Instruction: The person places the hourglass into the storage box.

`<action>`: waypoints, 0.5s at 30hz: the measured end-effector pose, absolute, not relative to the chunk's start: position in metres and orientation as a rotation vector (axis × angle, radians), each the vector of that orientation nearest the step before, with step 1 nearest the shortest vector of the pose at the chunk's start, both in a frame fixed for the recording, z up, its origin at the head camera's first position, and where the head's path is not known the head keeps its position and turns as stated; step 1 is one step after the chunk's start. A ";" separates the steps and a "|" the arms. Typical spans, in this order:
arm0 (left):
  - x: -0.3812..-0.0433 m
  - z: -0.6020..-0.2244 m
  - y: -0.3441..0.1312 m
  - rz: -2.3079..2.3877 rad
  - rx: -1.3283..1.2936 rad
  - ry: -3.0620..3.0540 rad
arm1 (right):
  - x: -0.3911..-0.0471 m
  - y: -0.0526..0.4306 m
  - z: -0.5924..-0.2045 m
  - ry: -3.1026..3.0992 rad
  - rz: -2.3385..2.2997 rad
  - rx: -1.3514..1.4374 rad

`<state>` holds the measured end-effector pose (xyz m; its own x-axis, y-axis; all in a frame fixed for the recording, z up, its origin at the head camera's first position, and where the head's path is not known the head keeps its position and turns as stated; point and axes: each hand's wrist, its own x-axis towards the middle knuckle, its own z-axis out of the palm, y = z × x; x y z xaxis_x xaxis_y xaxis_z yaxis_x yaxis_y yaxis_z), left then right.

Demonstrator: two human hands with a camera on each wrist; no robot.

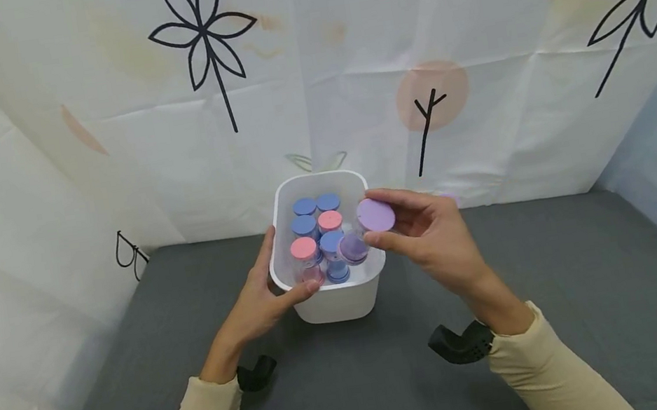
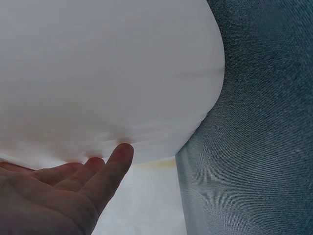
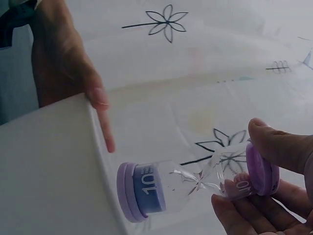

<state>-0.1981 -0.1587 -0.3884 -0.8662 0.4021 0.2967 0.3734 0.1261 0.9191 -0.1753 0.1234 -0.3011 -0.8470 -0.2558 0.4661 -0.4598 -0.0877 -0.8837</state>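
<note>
My right hand (image 1: 435,235) pinches a sand timer (image 3: 195,181) by one purple cap, between the thumb and fingers. The timer is clear, narrow-waisted, with a purple cap at each end and "10" printed on it. In the head view it tilts over the right side of a white bin (image 1: 338,304). My left hand (image 1: 257,308) holds the bin at its front left, thumb over the rim, fingers along the outer wall (image 2: 112,83). Inside, several sand timers stand upright, with blue caps (image 1: 304,225) and pink caps (image 1: 303,248).
The bin stands on a dark grey tabletop (image 1: 355,385), near its back edge. Behind it hangs a pale cloth (image 1: 330,42) printed with leaves and flowers, with more cloth at both sides. A black wrist mount (image 1: 460,343) sits at the right cuff.
</note>
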 end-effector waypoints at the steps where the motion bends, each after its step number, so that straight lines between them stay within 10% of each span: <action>1: -0.198 -0.388 -0.159 1.896 0.808 2.338 | -0.180 0.115 -0.303 -2.038 2.081 0.820; 15: -0.194 -0.389 -0.162 1.822 0.724 2.403 | -0.228 0.043 -0.327 -2.582 1.821 0.981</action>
<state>-0.1942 -0.1623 -0.3892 -0.8903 0.3855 0.2426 0.3376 0.2011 0.9196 -0.2280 0.0426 -0.3267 -0.8113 -0.5514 0.1941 -0.3679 0.2236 -0.9026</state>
